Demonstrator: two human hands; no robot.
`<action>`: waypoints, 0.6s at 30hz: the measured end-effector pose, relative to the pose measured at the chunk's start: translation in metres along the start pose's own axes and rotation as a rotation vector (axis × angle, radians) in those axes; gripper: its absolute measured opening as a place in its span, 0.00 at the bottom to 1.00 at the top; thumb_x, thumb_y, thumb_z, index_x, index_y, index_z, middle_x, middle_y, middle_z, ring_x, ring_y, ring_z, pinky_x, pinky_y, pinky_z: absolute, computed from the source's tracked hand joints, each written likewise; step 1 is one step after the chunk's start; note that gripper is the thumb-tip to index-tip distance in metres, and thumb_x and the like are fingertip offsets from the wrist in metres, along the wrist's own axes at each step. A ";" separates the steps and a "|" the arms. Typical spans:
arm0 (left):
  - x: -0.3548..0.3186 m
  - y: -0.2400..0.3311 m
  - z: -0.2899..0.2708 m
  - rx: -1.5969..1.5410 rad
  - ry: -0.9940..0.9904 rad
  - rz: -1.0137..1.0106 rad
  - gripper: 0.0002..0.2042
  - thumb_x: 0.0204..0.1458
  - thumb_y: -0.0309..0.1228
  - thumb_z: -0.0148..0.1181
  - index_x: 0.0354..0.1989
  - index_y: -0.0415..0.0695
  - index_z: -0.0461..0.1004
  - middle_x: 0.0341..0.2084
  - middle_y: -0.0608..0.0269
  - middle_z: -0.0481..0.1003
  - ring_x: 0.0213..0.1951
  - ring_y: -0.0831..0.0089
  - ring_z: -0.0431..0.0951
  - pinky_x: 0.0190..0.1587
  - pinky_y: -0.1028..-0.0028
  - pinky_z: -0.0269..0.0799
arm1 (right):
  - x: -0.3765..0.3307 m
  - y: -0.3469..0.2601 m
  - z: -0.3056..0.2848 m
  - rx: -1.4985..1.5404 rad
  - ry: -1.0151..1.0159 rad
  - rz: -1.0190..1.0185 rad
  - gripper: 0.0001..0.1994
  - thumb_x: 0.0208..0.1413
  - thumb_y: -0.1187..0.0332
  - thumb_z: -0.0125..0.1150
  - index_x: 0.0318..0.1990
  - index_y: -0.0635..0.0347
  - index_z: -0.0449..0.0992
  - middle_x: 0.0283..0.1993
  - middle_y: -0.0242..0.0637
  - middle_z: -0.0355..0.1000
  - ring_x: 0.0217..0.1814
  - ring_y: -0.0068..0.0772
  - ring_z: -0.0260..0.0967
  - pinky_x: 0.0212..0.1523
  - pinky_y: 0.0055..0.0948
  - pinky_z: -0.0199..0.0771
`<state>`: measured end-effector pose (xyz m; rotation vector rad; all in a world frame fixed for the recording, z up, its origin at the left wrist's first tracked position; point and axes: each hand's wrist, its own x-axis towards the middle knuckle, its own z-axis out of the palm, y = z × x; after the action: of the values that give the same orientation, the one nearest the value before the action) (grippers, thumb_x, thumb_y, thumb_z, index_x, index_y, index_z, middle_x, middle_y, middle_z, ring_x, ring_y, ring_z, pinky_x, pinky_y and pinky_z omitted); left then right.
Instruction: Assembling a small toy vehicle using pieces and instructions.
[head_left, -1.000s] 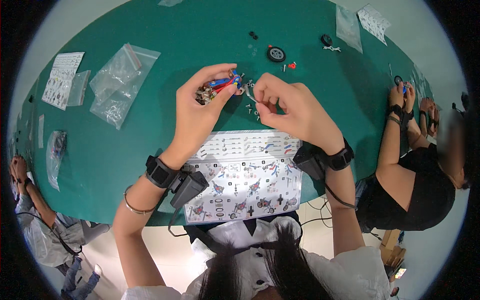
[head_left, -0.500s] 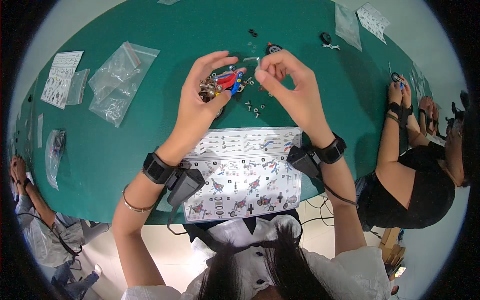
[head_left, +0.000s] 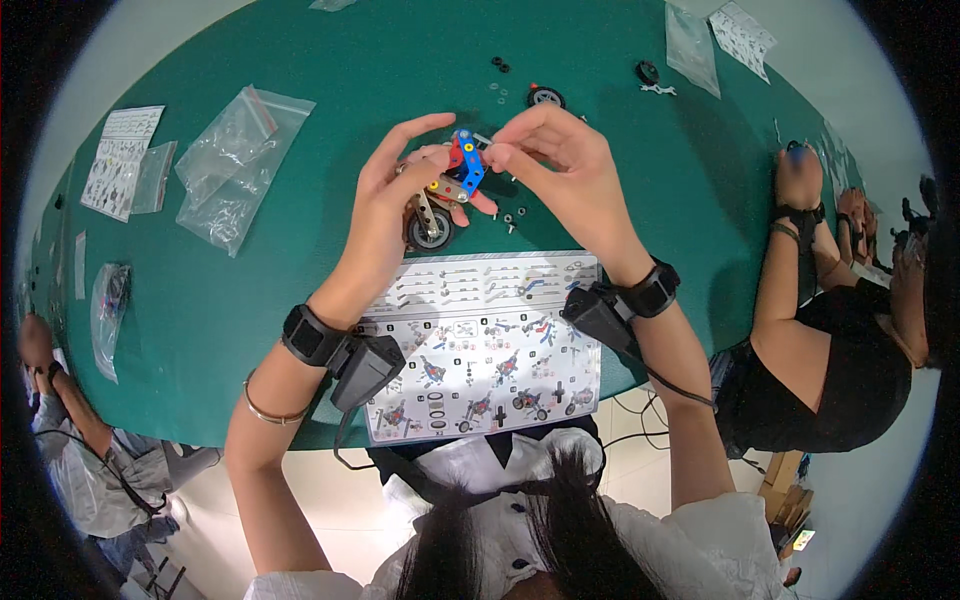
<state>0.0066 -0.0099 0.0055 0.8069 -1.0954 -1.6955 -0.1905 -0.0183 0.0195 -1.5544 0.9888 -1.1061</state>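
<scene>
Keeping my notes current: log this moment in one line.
left hand: holding blue-red wheeled model | right hand: pinching silvery piece near model, contact unclear | instruction sheet: on table | loose wheel: beyond right hand

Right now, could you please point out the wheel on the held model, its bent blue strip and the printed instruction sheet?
Wheel (head_left: 431, 229): head view, on its grey middle.
Bent blue strip (head_left: 473, 167): head view, near its bend.
Printed instruction sheet (head_left: 482, 345): head view, near its centre.

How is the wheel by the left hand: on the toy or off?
On: a metal strip of the toy reaches the middle of the wheel.
</scene>
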 end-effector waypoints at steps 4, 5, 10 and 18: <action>0.001 -0.002 -0.002 -0.025 -0.023 0.010 0.21 0.63 0.36 0.48 0.60 0.37 0.64 0.41 0.52 0.78 0.34 0.66 0.83 0.28 0.79 0.74 | -0.002 -0.004 0.003 -0.110 0.014 -0.010 0.06 0.56 0.74 0.61 0.40 0.64 0.76 0.36 0.34 0.78 0.39 0.20 0.74 0.41 0.21 0.72; 0.001 -0.002 -0.001 0.016 -0.025 0.010 0.20 0.63 0.36 0.48 0.59 0.37 0.65 0.41 0.53 0.78 0.34 0.66 0.83 0.28 0.80 0.73 | -0.002 -0.005 0.003 -0.167 0.011 -0.017 0.06 0.56 0.74 0.62 0.40 0.64 0.76 0.37 0.34 0.78 0.38 0.20 0.74 0.40 0.22 0.72; -0.003 0.003 0.005 0.157 -0.008 0.036 0.18 0.62 0.34 0.51 0.56 0.38 0.68 0.40 0.56 0.78 0.34 0.68 0.83 0.28 0.81 0.72 | -0.003 -0.016 0.006 -0.386 0.045 -0.124 0.04 0.55 0.73 0.63 0.37 0.63 0.76 0.33 0.35 0.75 0.32 0.24 0.72 0.34 0.24 0.72; -0.005 0.003 0.007 0.191 0.030 0.068 0.15 0.61 0.34 0.56 0.51 0.38 0.72 0.37 0.59 0.80 0.33 0.72 0.83 0.28 0.82 0.72 | -0.005 -0.025 0.007 -0.539 0.070 -0.204 0.05 0.53 0.72 0.64 0.34 0.61 0.75 0.31 0.35 0.70 0.28 0.30 0.70 0.31 0.27 0.70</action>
<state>0.0037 -0.0039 0.0110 0.9014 -1.2633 -1.5339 -0.1827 -0.0066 0.0417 -2.0958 1.2679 -1.0906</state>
